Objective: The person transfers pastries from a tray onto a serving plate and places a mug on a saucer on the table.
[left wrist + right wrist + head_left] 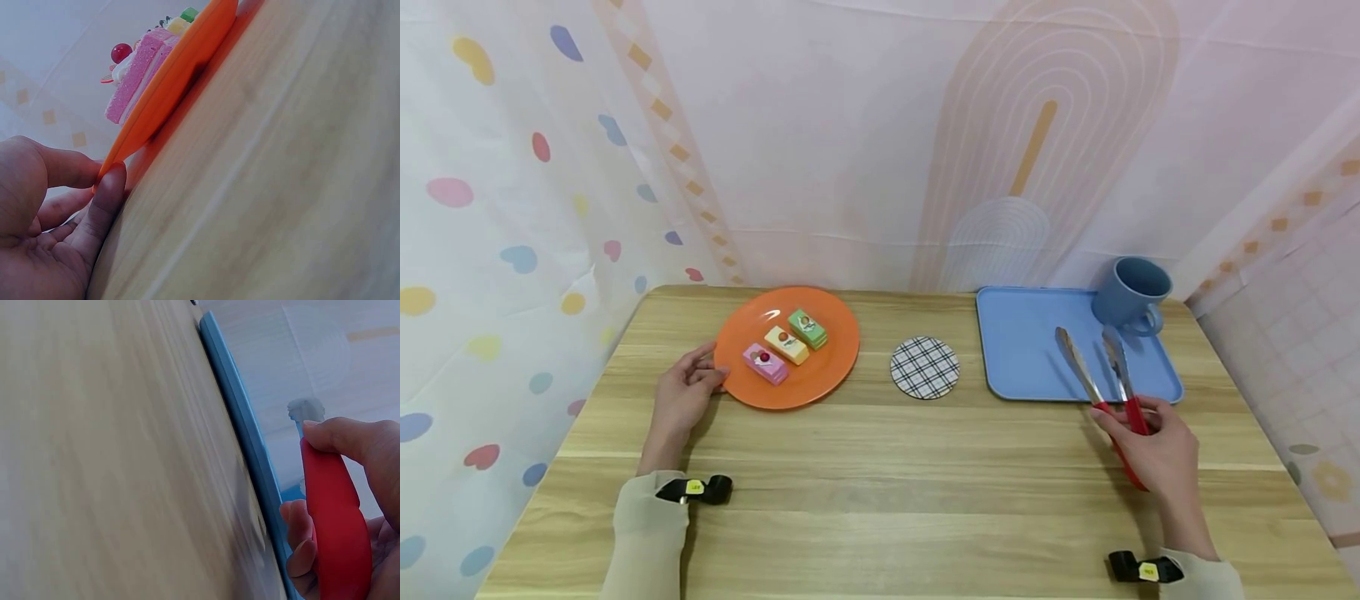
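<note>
At the left, my left hand [681,398] pinches the rim of an orange plate [823,385] between thumb and fingers. Three small toy cake slices lie in a slanting row on it: a pink one [765,363], a yellow one [787,344] and a green one [808,328]. In the left wrist view the pink slice [140,78] shows a red berry on top. My right hand [1161,450] grips metal tongs by their red handles [334,519]. The tongs' arms [1078,367] are spread apart over the near part of a blue tray [1022,350], with nothing between the tips.
A blue mug [1129,296] stands upright at the tray's back right corner. Between plate and tray lies a round checked coaster [925,367]. Everything sits on a wooden table [887,500], with a patterned curtain [835,150] behind its back edge.
</note>
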